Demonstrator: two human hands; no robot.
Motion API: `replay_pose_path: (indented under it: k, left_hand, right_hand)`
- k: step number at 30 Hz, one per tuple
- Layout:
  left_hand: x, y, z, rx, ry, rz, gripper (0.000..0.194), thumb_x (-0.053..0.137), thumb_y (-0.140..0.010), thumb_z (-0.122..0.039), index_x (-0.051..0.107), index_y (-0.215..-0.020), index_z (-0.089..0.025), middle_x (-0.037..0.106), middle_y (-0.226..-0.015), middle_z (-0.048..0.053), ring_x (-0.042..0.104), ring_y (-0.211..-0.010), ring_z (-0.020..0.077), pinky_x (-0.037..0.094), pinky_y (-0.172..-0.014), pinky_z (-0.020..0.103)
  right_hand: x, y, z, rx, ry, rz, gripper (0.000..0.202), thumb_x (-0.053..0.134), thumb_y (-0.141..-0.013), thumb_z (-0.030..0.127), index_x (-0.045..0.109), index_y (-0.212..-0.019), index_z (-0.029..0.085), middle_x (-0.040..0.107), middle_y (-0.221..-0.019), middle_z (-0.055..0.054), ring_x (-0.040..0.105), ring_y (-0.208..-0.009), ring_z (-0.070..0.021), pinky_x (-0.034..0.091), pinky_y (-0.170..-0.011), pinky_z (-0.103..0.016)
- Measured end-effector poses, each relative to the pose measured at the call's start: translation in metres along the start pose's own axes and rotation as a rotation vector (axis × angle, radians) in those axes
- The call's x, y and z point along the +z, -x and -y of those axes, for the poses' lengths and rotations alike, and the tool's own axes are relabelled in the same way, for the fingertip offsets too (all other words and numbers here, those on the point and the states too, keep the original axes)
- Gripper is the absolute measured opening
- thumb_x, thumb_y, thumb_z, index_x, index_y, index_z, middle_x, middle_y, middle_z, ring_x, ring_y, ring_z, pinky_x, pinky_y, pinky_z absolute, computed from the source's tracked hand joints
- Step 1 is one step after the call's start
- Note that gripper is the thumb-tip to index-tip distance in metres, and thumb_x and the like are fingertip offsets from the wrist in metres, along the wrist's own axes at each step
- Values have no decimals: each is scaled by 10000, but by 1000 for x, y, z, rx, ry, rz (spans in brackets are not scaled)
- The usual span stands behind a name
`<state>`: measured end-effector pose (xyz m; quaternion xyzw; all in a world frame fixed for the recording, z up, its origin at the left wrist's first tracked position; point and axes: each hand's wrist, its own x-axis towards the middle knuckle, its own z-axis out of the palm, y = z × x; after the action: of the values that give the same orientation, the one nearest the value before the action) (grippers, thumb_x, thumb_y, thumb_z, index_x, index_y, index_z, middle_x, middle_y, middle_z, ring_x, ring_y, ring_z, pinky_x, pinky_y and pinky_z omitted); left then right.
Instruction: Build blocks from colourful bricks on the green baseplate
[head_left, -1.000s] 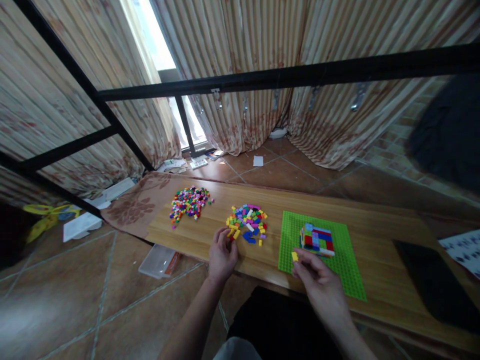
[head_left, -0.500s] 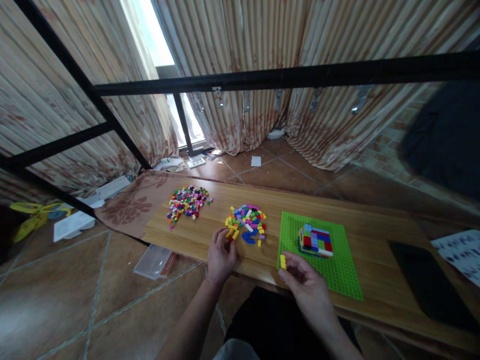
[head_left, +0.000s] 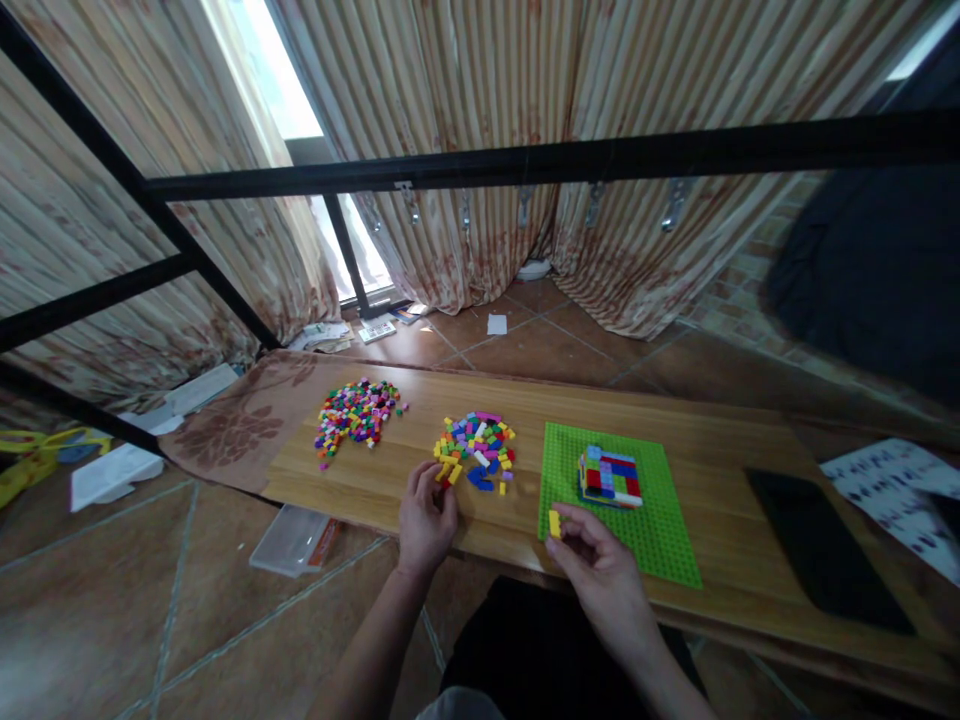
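Between the thumb and fingers of my right hand [head_left: 596, 555] is a yellow toy brick [head_left: 555, 523], held just above the near left corner of a green baseplate [head_left: 667, 545]. On that baseplate sits a low block [head_left: 611, 477] built of red, blue, yellow and white bricks. My left hand [head_left: 427, 520] rests at the near left edge of a pile of mixed bricks [head_left: 480, 437], its fingers curled against yellow bricks [head_left: 452, 472]. Whether one is gripped there is hidden by the fingers.
A second pile of smaller bricks [head_left: 360, 410] lies to the left on the wooden board [head_left: 352, 490]. A dark flat tablet-like object [head_left: 825, 550] and a printed sheet [head_left: 892, 500] are at the right. On the floor stands a clear plastic box [head_left: 289, 540]. A black metal bar [head_left: 480, 168] crosses beyond.
The camera view has turned slightly to the right, so everything appears shifted left. Both hands keep nearly the same places, with the yellow brick still in my right hand.
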<state>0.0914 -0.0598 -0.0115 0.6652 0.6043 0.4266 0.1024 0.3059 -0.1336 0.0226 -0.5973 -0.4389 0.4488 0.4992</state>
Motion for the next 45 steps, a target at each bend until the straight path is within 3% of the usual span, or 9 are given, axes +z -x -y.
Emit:
replay_pose_path:
  k: [11,19,25,28,33,40,43,45]
  left_hand:
    - [0,-2,0,-4,-6,-7,265,542,-795,-202,583,-1056,-177,565,-1127,102,603,-991,211,507,-866,368]
    - [-1,0,-4,27,0,-10,272,545,-809,-203,585,-1078,-190,532,-1170,97,589,-1013,199,512,-862,353]
    - [6,-5,-21,144,-195,97,313,572,-790,-215,611,-1100,-227,484,-1250,117,542,-1063,263,455,-914,441]
    - [9,-9,-28,144,-288,147,283,585,-787,-259,619,-1066,-220,486,-1255,131,497,-1126,308,429,-908,475]
    - [10,-11,-32,111,-368,205,205,557,-812,-267,630,-997,-219,468,-1306,116,492,-1135,291,415,-901,459]
    - [-2,-8,-35,89,-140,128,169,514,-852,-238,582,-1000,-191,519,-1236,117,487,-1171,251,415,-962,425]
    - [-16,3,-49,13,75,118,180,527,-848,-251,562,-1010,-182,552,-1189,114,556,-1084,216,472,-894,362]
    - [-25,16,-66,-85,238,159,178,538,-843,-259,555,-1006,-188,623,-1045,77,615,-934,181,503,-810,319]
  right_hand:
    - [8,-1,5,-34,-50,-16,331,670,-700,350,650,-1006,223,642,-780,-13,610,-726,-175,507,-690,-305]
    - [5,2,5,-43,-52,-5,315,656,-707,336,651,-1000,218,681,-871,-33,629,-799,-189,500,-771,-335]
    - [1,1,1,-63,-20,8,319,664,-709,323,653,-1010,217,686,-879,-40,636,-819,-199,500,-779,-347]
    - [-1,2,-2,-53,-27,24,329,657,-718,322,642,-1028,215,688,-901,-45,632,-839,-200,492,-790,-346]
    - [-4,2,-6,-13,-37,41,356,655,-718,319,625,-1055,208,684,-948,-51,624,-875,-199,479,-816,-344]
    - [-2,4,0,82,-180,28,375,716,-668,331,618,-1013,221,668,-891,-28,622,-806,-183,495,-765,-336]
    - [3,8,5,225,-400,75,416,743,-655,350,589,-1021,227,656,-875,-19,616,-712,-153,502,-666,-303]
    - [8,12,7,315,-541,128,423,750,-663,342,574,-1030,226,651,-879,-19,608,-699,-139,491,-635,-279]
